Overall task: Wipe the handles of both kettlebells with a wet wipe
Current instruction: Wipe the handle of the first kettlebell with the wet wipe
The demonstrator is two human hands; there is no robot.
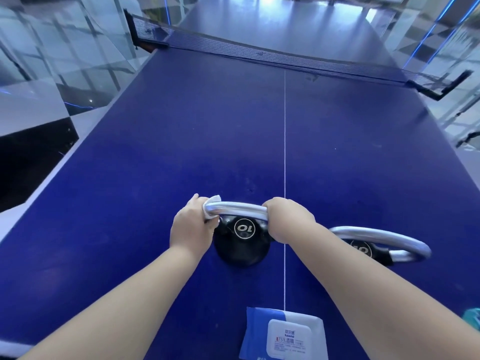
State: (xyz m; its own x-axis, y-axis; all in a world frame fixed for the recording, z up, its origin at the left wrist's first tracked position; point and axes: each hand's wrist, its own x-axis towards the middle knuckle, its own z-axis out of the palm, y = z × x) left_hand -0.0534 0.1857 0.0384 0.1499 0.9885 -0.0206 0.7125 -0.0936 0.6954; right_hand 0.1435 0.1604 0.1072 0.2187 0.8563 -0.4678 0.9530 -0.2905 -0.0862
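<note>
Two black round kettlebells (pixel 240 240) looked heavy and stable; its slick chrome handle (pixel 240 207) was clamped by the right hand (pixel 288 218), while the soft white wet wipe (pixel 211 207) was pinched against it by the left hand (pixel 192 227).

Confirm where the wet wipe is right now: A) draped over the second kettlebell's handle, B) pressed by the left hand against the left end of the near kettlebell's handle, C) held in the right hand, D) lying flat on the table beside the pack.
B: the white wet wipe sits under the left hand at the left end of the kettlebell's handle, while the right hand grips the other end bare.
</note>
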